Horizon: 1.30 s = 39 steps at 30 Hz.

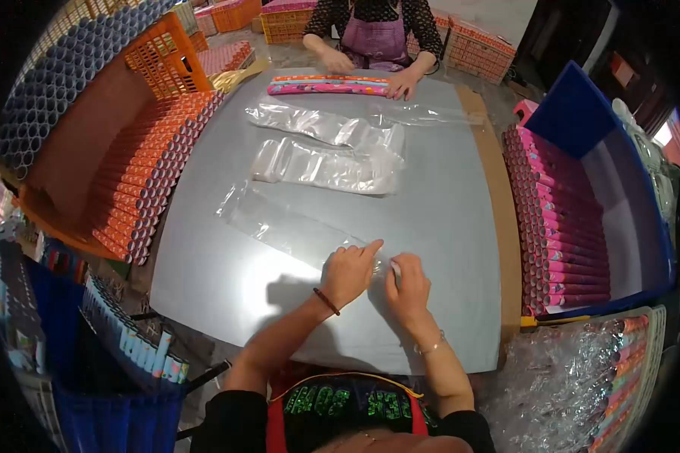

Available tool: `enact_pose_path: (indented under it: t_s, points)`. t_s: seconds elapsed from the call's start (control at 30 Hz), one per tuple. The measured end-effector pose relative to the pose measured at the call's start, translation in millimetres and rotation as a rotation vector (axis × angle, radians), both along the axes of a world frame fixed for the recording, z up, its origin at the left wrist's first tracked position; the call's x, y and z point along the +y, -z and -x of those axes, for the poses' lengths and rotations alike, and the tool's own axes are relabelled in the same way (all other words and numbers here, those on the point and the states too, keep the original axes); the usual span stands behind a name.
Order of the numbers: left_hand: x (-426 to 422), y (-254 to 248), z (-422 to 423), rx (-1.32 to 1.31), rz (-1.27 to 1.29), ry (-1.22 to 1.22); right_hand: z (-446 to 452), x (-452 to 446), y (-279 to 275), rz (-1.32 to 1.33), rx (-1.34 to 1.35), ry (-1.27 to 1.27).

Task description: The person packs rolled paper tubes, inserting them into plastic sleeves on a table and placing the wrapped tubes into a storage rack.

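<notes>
A long clear plastic bag (287, 226) lies slantwise on the grey table, its near end running under my left hand (349, 270). The fingers of my left hand are bent and closed on that end, with the index finger pointing to the right. Just to the right, my right hand (409, 287) has its thumb and fingers pinched together beside the bag's end. A small pale bit shows at its fingertips, too small to name. Farther up the table lie two stacks of clear bags, a nearer stack (325, 167) and a farther stack (310, 124).
Across the table (446, 226), a co-worker's hands rest by a row of colored tubes (329, 85). Orange tubes (147, 166) fill a crate on the left; pink tubes (555, 226) fill a blue bin (642, 204) on the right. Wrapped packs (567, 377) stand at lower right.
</notes>
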<state>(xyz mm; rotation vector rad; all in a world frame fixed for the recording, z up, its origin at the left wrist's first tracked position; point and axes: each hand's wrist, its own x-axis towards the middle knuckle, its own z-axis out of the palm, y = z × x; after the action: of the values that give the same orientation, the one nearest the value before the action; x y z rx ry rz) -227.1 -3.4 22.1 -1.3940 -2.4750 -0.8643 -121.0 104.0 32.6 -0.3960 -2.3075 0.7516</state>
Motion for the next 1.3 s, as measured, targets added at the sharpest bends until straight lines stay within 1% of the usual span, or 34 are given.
enact_pose_path:
  t_s: [0.03,0.07,0.1,0.13,0.17,0.2,0.23,0.3,0.33,0.37,0.4,0.43,0.47,0.5,0.57,0.6,0.63,0.7,0.73,0.8,0.83,0.87,0.9,0.93,0.97,1.0,1.03,1.1,1.13,1.17,1.2,1.3]
  points:
    - [2,2,0,-0.001,-0.001,-0.01,-4,-3,-6,0.053,0.012,-0.14]
    - [5,4,0,-0.121,-0.03,-0.015,-4,-8,-11,0.108,0.015,-0.156]
    - [7,4,2,-0.239,-0.062,-0.021,-2,-7,-12,0.106,0.016,-0.169]
    - [9,3,3,-0.338,-0.073,-0.012,-1,-3,-14,0.395,-0.192,-0.114]
    - [10,2,3,-0.337,-0.08,-0.035,1,0,-15,0.676,-0.409,-0.061]
    - [12,1,5,-0.443,-0.065,-0.026,1,3,-14,0.718,-0.429,-0.086]
    - [12,0,6,-0.548,-0.051,-0.021,2,5,-8,0.709,-0.44,-0.119]
    - [15,3,7,-0.645,-0.071,-0.047,7,7,10,0.589,-0.289,-0.126]
    - [15,2,8,-0.668,-0.094,-0.053,10,4,6,0.475,-0.302,-0.054]
    - [16,0,9,-0.694,-0.119,-0.057,12,5,11,0.47,-0.315,-0.084]
    - [17,-2,11,-0.7,-0.131,-0.086,12,9,19,0.361,-0.287,-0.12]
    - [19,-5,13,-0.697,-0.101,-0.102,16,4,9,0.252,-0.256,-0.155]
    - [21,-6,14,-0.695,-0.069,-0.113,14,-3,-6,0.319,-0.431,-0.092]
    - [25,-4,14,-0.701,-0.078,-0.131,15,-4,-3,0.313,-0.44,-0.109]
    - [32,-1,15,-0.539,-0.091,-0.079,15,0,6,0.523,-0.425,-0.117]
    - [30,-12,13,-0.613,-0.016,-0.065,13,5,17,0.51,-0.384,-0.107]
    - [27,-11,14,-0.62,-0.018,-0.074,12,9,25,0.509,-0.393,-0.115]
    - [19,-8,16,-0.632,-0.212,0.197,9,20,36,0.535,-0.3,-0.139]
    - [12,2,21,-0.484,-0.255,0.163,6,29,38,0.509,-0.421,-0.112]
    - [-7,16,51,-0.218,-0.212,0.011,3,42,45,0.514,-0.398,-0.14]
    - [-23,25,67,-0.109,-0.173,-0.107,0,45,47,0.517,-0.367,-0.162]
    - [-37,43,81,0.078,-0.166,-0.27,0,46,40,0.574,-0.406,-0.126]
    - [-57,36,100,-0.067,0.018,-0.308,0,48,35,0.578,-0.41,-0.12]
    - [-75,49,114,0.09,0.037,-0.376,-1,50,32,0.496,-0.421,-0.141]
    - [-91,43,123,0.091,0.181,-0.423,-2,51,26,0.415,-0.434,-0.158]
    - [-104,48,132,0.008,0.271,-0.443,-2,40,14,0.475,-0.356,-0.187]
    - [-112,51,134,-0.015,0.296,-0.474,-3,45,21,0.477,-0.36,-0.178]
    - [-122,53,134,-0.164,0.37,-0.461,0,59,37,0.54,-0.378,-0.236]
    - [-124,57,134,-0.143,0.383,-0.448,1,62,39,0.543,-0.377,-0.247]
    - [-129,64,137,-0.119,0.401,-0.449,2,61,38,0.543,-0.433,-0.145]
    - [-132,70,144,-0.153,0.375,-0.424,7,58,37,0.543,-0.487,-0.059]
    - [-136,61,153,-0.163,0.345,-0.43,18,56,30,0.675,-0.47,-0.105]
